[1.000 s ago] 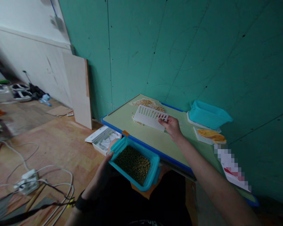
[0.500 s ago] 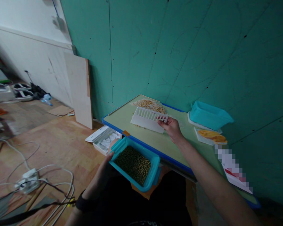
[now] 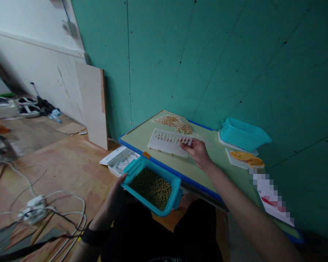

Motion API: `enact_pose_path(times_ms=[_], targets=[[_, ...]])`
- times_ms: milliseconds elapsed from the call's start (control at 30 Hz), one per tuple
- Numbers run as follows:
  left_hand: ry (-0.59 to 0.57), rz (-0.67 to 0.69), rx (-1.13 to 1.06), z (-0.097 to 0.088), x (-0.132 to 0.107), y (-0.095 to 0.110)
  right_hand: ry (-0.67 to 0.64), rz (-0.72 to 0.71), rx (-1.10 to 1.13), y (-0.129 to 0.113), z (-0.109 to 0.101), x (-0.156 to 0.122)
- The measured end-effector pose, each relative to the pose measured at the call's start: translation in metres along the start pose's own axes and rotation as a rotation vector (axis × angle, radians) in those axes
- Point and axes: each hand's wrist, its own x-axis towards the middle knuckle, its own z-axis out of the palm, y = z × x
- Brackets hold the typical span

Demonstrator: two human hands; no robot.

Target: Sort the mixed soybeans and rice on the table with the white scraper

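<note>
Right hand (image 3: pixel 199 153) pinching white plastic slotted plate (image 3: pixel 166 145) by right end; left hand (image 3: pixel 116 194) gripping turquoise rectangular plastic tub (image 3: pixel 175 186) by rim, nearer body. Part done, by look: dark green and tan beans (image 3: pixel 150 187) in tub. Remaining: heap of tan beans (image 3: pixel 170 121) beyond and left of right-hand grip, on pale green blue-edged tabletop (image 3: pixel 136 136). Right of that grip, second turquoise plastic tub (image 3: pixel 244 134), contents hidden

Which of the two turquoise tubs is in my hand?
The near tub, with dark and tan beans inside: your left hand grips its left end. The far tub stands beside the green wall, touched by neither hand.
</note>
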Motion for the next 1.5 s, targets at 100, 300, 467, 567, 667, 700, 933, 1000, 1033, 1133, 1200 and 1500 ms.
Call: enact_pose_path(times_ms=[100,300,467,567,667,700,933,1000,1033,1133,1200,1500], targets=[[0.088,0.013,0.037,-0.001,-0.001,0.007,0.007,0.002,-0.014,0.001,-0.001,-0.006],[0.129,0.144,0.075,0.0,-0.005,0.015,-0.006,-0.015,-0.097,-0.001,-0.007,-0.013],[0.138,0.064,0.083,0.0,-0.002,0.014,0.104,-0.093,-0.228,-0.007,-0.023,-0.038],[0.093,-0.041,0.027,0.007,-0.004,0.01,0.228,-0.157,-0.367,-0.008,-0.038,-0.069],[0.024,-0.085,-0.017,0.017,-0.008,0.005,0.287,-0.217,-0.483,-0.01,-0.045,-0.1],[0.0,-0.081,-0.024,0.02,-0.009,0.003,0.286,-0.237,-0.513,-0.011,-0.045,-0.109],[-0.126,-0.006,0.015,0.028,-0.007,-0.004,0.212,-0.411,-0.629,-0.036,-0.009,-0.157],[-0.126,-0.002,0.006,0.027,-0.006,-0.003,0.234,-0.411,-0.634,-0.039,-0.001,-0.162],[-0.115,0.0,0.004,0.026,-0.006,-0.003,0.252,-0.397,-0.632,-0.039,0.001,-0.161],[-0.101,-0.029,0.023,0.022,-0.006,-0.001,0.298,-0.354,-0.602,-0.032,0.002,-0.142],[-0.084,-0.042,0.04,0.017,-0.005,0.002,0.286,-0.341,-0.563,-0.024,0.002,-0.123],[0.055,0.193,0.159,-0.033,0.006,0.022,0.13,-0.315,-0.457,-0.017,0.017,-0.112]])
